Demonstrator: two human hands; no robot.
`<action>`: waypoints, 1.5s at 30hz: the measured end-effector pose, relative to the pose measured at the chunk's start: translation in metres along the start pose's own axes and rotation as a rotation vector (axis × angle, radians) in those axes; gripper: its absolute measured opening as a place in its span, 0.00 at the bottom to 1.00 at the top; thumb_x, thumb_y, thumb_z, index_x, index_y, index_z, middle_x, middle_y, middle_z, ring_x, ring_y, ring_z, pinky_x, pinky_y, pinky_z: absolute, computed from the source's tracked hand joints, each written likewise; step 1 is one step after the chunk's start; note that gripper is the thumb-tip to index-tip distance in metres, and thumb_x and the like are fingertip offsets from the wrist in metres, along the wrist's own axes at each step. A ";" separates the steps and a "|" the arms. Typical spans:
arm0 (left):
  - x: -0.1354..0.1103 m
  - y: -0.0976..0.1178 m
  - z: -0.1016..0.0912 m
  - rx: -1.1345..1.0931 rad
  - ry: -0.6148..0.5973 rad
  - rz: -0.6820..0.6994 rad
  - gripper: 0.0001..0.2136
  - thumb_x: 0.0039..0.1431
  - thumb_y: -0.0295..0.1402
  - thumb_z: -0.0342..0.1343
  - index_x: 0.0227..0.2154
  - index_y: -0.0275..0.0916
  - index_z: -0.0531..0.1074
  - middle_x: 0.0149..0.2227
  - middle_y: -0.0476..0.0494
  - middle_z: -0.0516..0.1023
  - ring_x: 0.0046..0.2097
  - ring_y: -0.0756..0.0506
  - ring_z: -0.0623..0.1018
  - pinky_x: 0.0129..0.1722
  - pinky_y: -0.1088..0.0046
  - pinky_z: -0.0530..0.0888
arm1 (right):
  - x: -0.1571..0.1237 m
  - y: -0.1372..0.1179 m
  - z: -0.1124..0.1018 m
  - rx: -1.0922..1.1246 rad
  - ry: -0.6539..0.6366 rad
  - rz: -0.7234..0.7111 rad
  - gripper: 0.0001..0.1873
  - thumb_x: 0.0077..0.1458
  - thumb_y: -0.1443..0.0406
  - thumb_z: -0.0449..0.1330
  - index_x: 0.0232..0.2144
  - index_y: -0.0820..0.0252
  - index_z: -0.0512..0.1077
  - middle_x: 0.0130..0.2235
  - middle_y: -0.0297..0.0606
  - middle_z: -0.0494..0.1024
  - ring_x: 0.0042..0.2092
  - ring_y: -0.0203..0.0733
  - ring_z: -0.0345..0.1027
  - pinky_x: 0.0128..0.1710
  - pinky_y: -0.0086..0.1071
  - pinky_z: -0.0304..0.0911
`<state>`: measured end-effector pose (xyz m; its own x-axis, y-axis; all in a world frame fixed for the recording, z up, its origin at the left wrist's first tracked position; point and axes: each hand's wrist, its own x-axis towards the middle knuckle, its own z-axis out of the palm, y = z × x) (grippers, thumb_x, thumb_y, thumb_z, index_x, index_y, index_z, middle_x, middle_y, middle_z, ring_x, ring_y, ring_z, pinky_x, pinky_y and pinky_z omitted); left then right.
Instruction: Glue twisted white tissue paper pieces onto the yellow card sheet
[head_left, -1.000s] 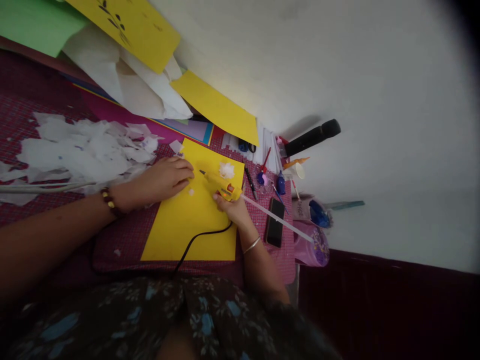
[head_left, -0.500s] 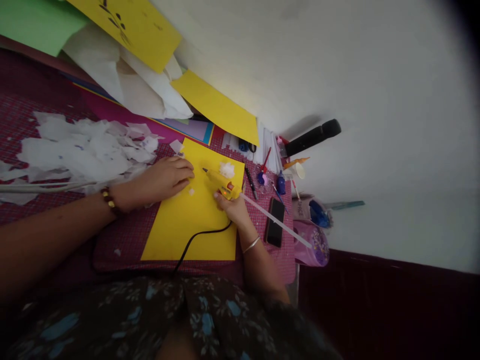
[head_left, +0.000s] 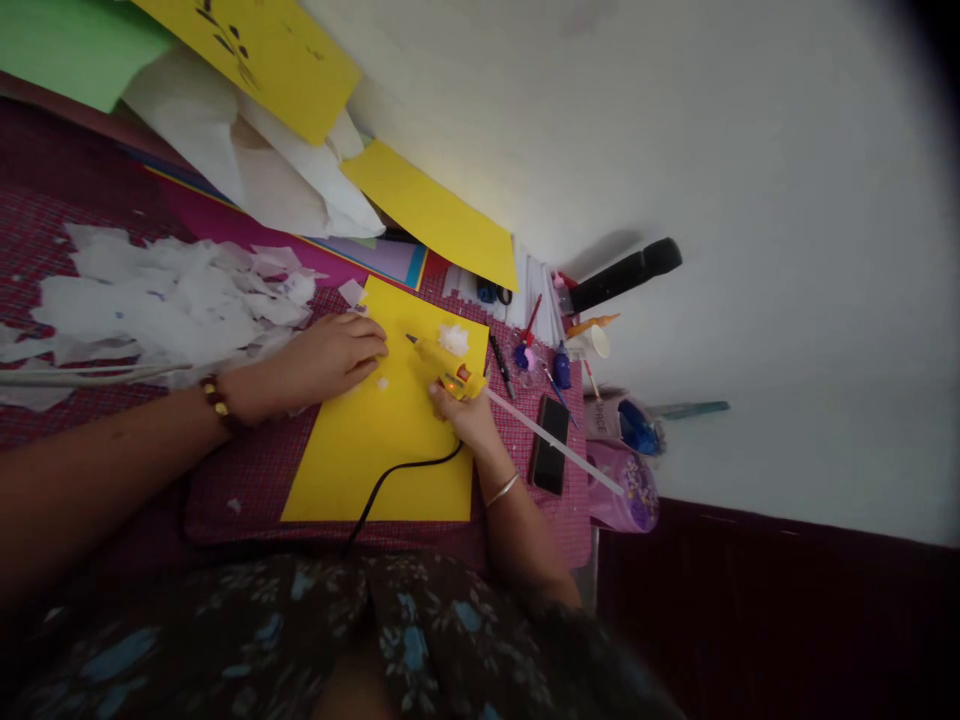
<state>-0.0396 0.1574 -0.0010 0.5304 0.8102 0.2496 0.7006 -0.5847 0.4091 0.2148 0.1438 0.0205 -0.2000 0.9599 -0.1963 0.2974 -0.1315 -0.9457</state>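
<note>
A yellow sheet of paper (head_left: 386,440) lies in front of me on the chequered tablecloth. My right hand (head_left: 471,418) is wrapped round a yellow glue gun (head_left: 442,366), whose nozzle points left over the sheet. A long clear glue stick (head_left: 551,440) sticks out of its back, and a black cord (head_left: 401,466) runs down from it. Stretched out flat, the fingers of my left hand (head_left: 337,355) rest on the sheet's left edge. A crumpled white paper tuft (head_left: 453,340) sits just beyond the gun. Near my left fingertips is a tiny white scrap (head_left: 382,384).
Torn white paper (head_left: 172,295) is heaped at left. Yellow card (head_left: 442,220) leans at the wall. To the right are a marker (head_left: 501,362), a phone (head_left: 549,462), a blue paint bottle (head_left: 561,366), a black bottle-like object (head_left: 626,275) and a pink container (head_left: 619,500).
</note>
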 end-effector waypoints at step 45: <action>-0.001 0.006 -0.012 0.022 -0.073 0.009 0.17 0.75 0.32 0.44 0.51 0.33 0.77 0.55 0.34 0.77 0.58 0.38 0.72 0.67 0.52 0.64 | -0.001 0.002 0.001 -0.066 0.010 0.023 0.21 0.46 0.50 0.68 0.25 0.53 0.61 0.25 0.28 0.64 0.26 0.35 0.57 0.25 0.31 0.59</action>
<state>-0.0414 0.1534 0.0114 0.5696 0.8001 0.1882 0.7054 -0.5934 0.3878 0.2144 0.1421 0.0188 -0.1830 0.9593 -0.2152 0.3631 -0.1374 -0.9215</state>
